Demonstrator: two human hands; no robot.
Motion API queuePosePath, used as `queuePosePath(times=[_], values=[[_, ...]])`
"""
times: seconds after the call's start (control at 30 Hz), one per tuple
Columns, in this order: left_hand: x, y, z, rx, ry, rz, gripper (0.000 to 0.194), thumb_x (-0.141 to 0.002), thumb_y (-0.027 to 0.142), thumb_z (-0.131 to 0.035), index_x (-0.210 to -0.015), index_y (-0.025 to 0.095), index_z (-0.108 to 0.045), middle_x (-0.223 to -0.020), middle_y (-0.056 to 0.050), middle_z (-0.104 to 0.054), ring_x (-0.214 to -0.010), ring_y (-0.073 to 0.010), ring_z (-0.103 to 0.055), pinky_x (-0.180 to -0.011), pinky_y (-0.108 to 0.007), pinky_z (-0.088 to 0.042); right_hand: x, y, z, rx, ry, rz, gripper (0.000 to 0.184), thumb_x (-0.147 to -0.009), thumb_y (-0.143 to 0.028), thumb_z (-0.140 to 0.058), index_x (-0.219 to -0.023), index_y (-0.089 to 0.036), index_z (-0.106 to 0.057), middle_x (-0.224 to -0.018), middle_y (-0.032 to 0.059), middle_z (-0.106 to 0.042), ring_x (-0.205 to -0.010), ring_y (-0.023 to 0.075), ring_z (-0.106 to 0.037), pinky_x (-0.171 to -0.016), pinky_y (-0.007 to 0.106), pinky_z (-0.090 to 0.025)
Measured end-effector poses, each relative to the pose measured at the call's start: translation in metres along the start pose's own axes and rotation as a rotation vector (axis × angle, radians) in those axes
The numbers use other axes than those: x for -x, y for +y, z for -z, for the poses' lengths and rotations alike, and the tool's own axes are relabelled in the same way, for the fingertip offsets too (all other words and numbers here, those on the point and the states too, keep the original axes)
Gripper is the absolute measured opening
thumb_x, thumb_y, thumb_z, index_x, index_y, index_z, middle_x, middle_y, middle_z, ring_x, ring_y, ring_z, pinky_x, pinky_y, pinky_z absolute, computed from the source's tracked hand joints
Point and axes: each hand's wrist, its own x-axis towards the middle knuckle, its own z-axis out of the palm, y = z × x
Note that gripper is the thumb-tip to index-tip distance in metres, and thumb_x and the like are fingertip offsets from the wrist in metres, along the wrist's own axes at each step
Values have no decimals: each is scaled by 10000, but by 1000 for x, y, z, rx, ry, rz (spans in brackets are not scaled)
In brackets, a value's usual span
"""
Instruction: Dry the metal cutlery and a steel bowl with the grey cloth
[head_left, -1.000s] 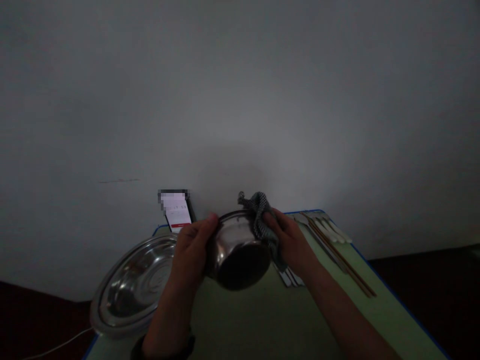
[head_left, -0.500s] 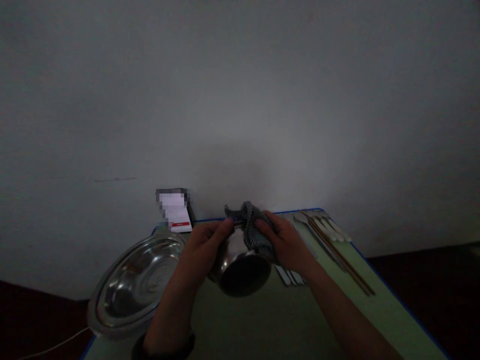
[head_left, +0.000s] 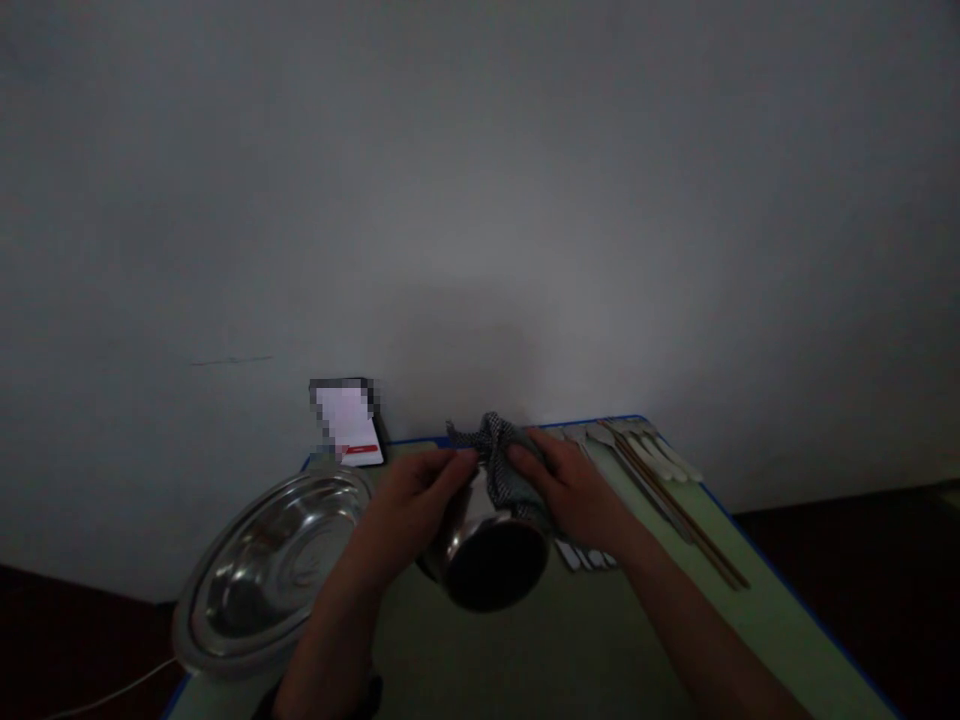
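Note:
A shiny metal cup (head_left: 469,510) is tilted above the table, its dark round end facing me; whether that is the base or the mouth I cannot tell. My left hand (head_left: 416,500) is closed around its left side, thumb along the top. In my right hand (head_left: 574,485) is a bunched grey checked cloth (head_left: 514,475), pressed against the cup's upper right side. The fingers of both hands are partly hidden behind the cup and cloth.
A wide metal basin (head_left: 262,560) stands left on the green table (head_left: 525,670). A phone (head_left: 349,420) leans on the wall behind it. To the right lie chopsticks (head_left: 701,535), white-handled spoons (head_left: 660,455) and several other utensils (head_left: 577,555).
The cup has come slightly lower and tilted a little, showing more of its dark end. Both hands moved with it, and the cloth has shifted slightly on its side.

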Motion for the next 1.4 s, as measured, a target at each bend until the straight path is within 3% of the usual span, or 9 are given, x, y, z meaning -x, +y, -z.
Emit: queuePosePath(times=[0.07,0.23,0.47,0.7,0.77,0.93,1.0,1.13,1.4], values=[[1,3,-1,-4,-48,-19,298,-720,433,-604,-557,186,-646,-544,-17,-633,-515,-157,-541,-483,-236,-375,3,-4,0,12,-2,18,245,-877,-389,-431,-838,-202,-586,-778,17,-634,-718,154,-555,-665,283,-423],[1,1,1,61,-18,-30,303,-714,441,-625,-552,186,-644,-543,-20,-628,-519,-155,-548,-482,-231,-382,8,-12,-3,-27,-3,53,211,-865,-264,-423,-997,-229,-583,-815,7,-636,-762,152,-562,-687,282,-433],[7,5,-1,195,-80,14,258,-685,404,-660,-567,176,-673,-520,-15,-619,-468,-118,-518,-448,-210,-358,6,-15,2,7,-27,59,271,-860,-423,-462,-807,-207,-616,-727,5,-633,-697,152,-549,-646,285,-440],[-1,1,1,614,267,83,250,-552,399,-733,-517,176,-624,-456,37,-572,-407,-104,-491,-406,-213,-367,1,-4,-2,-272,150,-8,318,-852,-457,-466,-901,-205,-654,-811,3,-668,-771,163,-590,-694,274,-460],[-5,-2,1,667,313,96,250,-553,405,-719,-520,182,-611,-463,42,-569,-418,-112,-494,-425,-228,-390,0,0,-6,-314,213,-35,318,-852,-452,-472,-950,-211,-655,-851,2,-677,-832,169,-596,-746,281,-457],[-8,-5,2,396,373,90,184,-606,367,-676,-536,201,-641,-552,17,-615,-551,-150,-546,-542,-251,-429,-2,4,-5,-282,171,-82,332,-855,-457,-463,-938,-196,-651,-850,12,-676,-844,180,-596,-767,300,-449],[-5,-3,2,270,291,75,130,-617,331,-688,-582,206,-687,-628,-2,-661,-646,-172,-575,-605,-253,-432,-1,3,-2,-206,99,-72,327,-856,-455,-463,-887,-188,-647,-819,17,-666,-804,180,-592,-738,301,-448],[-1,-1,-1,104,-25,7,216,-710,384,-633,-632,196,-706,-637,-16,-668,-646,-174,-581,-591,-244,-422,0,-1,0,-68,2,-27,316,-865,-439,-450,-782,-186,-621,-765,15,-640,-739,167,-575,-693,295,-437],[-2,-1,3,154,-137,-3,304,-762,454,-588,-662,174,-652,-570,10,-602,-536,-124,-533,-508,-212,-396,1,-5,1,25,-5,27,291,-885,-423,-425,-816,-192,-589,-787,15,-643,-748,158,-576,-686,287,-439]])
